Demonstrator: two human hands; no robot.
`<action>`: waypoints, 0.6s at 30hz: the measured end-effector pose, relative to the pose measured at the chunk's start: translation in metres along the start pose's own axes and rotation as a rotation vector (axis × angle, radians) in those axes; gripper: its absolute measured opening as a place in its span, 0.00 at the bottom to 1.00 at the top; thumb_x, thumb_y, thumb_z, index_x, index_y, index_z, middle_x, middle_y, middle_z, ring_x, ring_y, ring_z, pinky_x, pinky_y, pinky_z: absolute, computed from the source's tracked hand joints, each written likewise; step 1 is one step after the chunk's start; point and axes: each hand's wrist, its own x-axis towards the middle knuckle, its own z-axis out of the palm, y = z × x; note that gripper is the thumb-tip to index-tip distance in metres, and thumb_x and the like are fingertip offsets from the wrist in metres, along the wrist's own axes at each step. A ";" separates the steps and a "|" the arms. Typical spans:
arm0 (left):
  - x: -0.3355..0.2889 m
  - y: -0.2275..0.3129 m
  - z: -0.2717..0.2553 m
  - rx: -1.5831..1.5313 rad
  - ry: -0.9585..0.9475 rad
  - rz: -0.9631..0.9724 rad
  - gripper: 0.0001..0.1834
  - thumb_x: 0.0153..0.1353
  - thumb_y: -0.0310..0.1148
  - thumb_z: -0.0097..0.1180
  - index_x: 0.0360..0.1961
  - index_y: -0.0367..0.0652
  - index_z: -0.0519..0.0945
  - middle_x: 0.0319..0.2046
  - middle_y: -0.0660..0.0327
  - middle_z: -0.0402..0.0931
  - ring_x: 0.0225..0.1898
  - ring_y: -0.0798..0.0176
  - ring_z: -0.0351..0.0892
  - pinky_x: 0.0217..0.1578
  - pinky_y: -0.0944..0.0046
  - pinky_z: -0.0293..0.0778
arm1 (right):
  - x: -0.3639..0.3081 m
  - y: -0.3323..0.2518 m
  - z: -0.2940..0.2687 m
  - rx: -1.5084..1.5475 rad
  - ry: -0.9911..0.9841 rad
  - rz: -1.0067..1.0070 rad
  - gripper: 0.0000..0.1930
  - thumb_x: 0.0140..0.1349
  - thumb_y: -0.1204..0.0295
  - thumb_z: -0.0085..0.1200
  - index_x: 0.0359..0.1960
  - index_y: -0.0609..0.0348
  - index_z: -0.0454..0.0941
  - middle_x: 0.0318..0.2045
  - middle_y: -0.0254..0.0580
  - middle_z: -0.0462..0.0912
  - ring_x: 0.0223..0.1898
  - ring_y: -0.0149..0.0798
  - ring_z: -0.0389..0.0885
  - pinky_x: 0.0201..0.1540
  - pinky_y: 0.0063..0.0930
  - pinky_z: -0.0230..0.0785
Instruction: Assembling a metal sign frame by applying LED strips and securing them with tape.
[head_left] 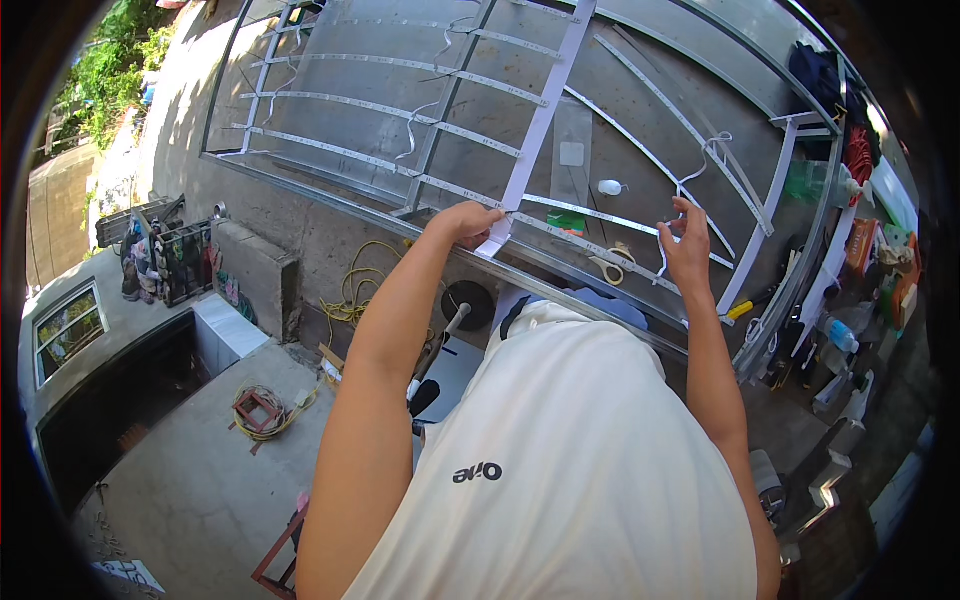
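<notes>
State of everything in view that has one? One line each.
Left hand: fingers bent, at the white crossbar.
Right hand: raised, fingers bent; whether it holds anything is unclear.
Parallel strips: stretched straight, crossing the crossbar.
Strip at right: slanting, out of line with those.
Small white bottle: on its side.
Yellow cord: loosely looped.

Two hands are showing: one left hand and one right hand. Two diagonal white strips are lying to the right. Also showing are one small white bottle, one green packet, one pair of scissors, one yellow-handled tool and one window.
</notes>
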 end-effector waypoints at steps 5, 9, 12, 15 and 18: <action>-0.002 0.004 -0.003 0.008 -0.022 -0.008 0.39 0.70 0.64 0.49 0.48 0.31 0.86 0.42 0.48 0.87 0.36 0.50 0.87 0.37 0.53 0.83 | -0.015 -0.004 -0.010 0.004 0.051 0.025 0.26 0.62 0.76 0.65 0.62 0.55 0.75 0.53 0.43 0.78 0.45 0.37 0.82 0.49 0.35 0.76; -0.008 0.009 -0.005 -0.001 -0.004 0.038 0.39 0.71 0.62 0.49 0.48 0.28 0.86 0.42 0.46 0.87 0.33 0.51 0.86 0.38 0.54 0.83 | -0.026 0.000 -0.013 -0.005 0.079 0.050 0.26 0.62 0.75 0.65 0.62 0.54 0.75 0.53 0.43 0.78 0.45 0.37 0.82 0.48 0.35 0.77; -0.006 -0.001 -0.008 0.019 0.004 0.036 0.38 0.70 0.61 0.50 0.47 0.28 0.86 0.41 0.47 0.87 0.34 0.51 0.87 0.38 0.53 0.83 | -0.033 -0.007 -0.018 -0.002 0.106 0.051 0.26 0.62 0.75 0.65 0.63 0.53 0.75 0.53 0.43 0.78 0.45 0.37 0.82 0.48 0.35 0.76; -0.016 0.007 -0.014 0.100 0.001 0.074 0.36 0.69 0.60 0.52 0.45 0.29 0.87 0.40 0.48 0.88 0.34 0.51 0.87 0.39 0.51 0.82 | -0.042 -0.005 -0.022 0.019 0.116 0.085 0.26 0.62 0.75 0.65 0.63 0.53 0.75 0.53 0.43 0.79 0.44 0.37 0.81 0.48 0.35 0.76; -0.026 0.009 -0.019 0.237 0.028 0.078 0.33 0.68 0.58 0.53 0.44 0.31 0.88 0.38 0.49 0.88 0.36 0.49 0.88 0.41 0.50 0.82 | -0.049 0.000 -0.023 0.000 0.154 0.073 0.26 0.62 0.75 0.65 0.63 0.53 0.75 0.53 0.43 0.79 0.44 0.36 0.81 0.49 0.35 0.76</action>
